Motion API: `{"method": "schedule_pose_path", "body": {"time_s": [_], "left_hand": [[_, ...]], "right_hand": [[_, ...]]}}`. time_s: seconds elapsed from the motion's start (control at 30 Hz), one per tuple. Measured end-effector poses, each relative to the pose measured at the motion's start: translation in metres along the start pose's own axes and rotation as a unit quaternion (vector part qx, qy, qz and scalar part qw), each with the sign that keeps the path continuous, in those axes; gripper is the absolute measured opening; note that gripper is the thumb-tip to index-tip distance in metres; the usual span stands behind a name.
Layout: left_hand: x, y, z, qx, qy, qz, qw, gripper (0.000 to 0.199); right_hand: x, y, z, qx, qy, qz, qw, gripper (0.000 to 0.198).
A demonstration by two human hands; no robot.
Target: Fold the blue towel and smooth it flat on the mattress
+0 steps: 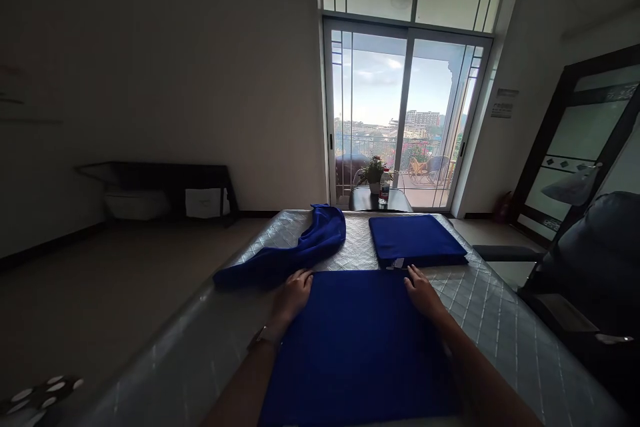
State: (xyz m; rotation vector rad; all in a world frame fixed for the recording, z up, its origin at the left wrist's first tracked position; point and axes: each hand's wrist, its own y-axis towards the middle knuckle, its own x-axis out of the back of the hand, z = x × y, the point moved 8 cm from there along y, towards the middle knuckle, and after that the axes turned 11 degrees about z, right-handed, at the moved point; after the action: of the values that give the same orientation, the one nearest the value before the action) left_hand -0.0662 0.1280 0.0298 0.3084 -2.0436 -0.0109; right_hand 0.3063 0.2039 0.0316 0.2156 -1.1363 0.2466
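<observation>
A flat, rectangular blue cloth (357, 347) lies on the mattress directly in front of me. At its far left corner is my left hand (295, 295), with the fingers closed on the edge. My right hand (421, 290) has its thumb and fingers closed on the far right corner. Beyond the right hand rests a neatly folded blue cloth (417, 239) with a small white tag at its near edge. Another blue cloth (300, 247) lies crumpled past my left hand, stretching towards the far end of the mattress.
The quilted mattress (480, 310) appears to have a shiny plastic cover. Behind it stand a small dark table (357, 200), a potted plant (374, 170) and a bottle (384, 188) before glass sliding doors. A dark chair (595, 260) stands close on the right; a low black rack (170, 177) is at the left wall.
</observation>
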Motion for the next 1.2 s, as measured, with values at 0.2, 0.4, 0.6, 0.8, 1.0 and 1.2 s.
{"method": "schedule_pose_path", "body": {"time_s": [0.2, 0.4, 0.6, 0.8, 1.0, 1.2], "left_hand": [[0.005, 0.0, 0.003, 0.017, -0.056, -0.014, 0.998, 0.028], [0.012, 0.002, 0.002, 0.016, -0.15, -0.018, 0.988, 0.021], [0.032, 0.004, -0.012, -0.012, -0.232, -0.035, 0.972, 0.026], [0.059, 0.002, -0.02, -0.035, -0.304, -0.04, 0.951, 0.038], [0.087, -0.003, -0.021, -0.038, -0.367, -0.042, 0.928, 0.059], [0.106, -0.014, -0.026, -0.032, -0.396, -0.045, 0.917, 0.06]], "right_hand": [[0.008, -0.002, -0.011, -0.023, 0.021, -0.031, 0.999, 0.057], [0.011, 0.0, -0.014, -0.016, 0.084, -0.06, 0.994, 0.049], [0.019, 0.001, -0.016, 0.018, 0.21, -0.095, 0.973, 0.044], [0.034, 0.0, -0.019, 0.035, 0.322, -0.14, 0.936, 0.047], [0.062, -0.003, -0.019, 0.047, 0.429, -0.159, 0.888, 0.049], [0.097, -0.017, -0.009, 0.044, 0.505, -0.169, 0.845, 0.043]]}}
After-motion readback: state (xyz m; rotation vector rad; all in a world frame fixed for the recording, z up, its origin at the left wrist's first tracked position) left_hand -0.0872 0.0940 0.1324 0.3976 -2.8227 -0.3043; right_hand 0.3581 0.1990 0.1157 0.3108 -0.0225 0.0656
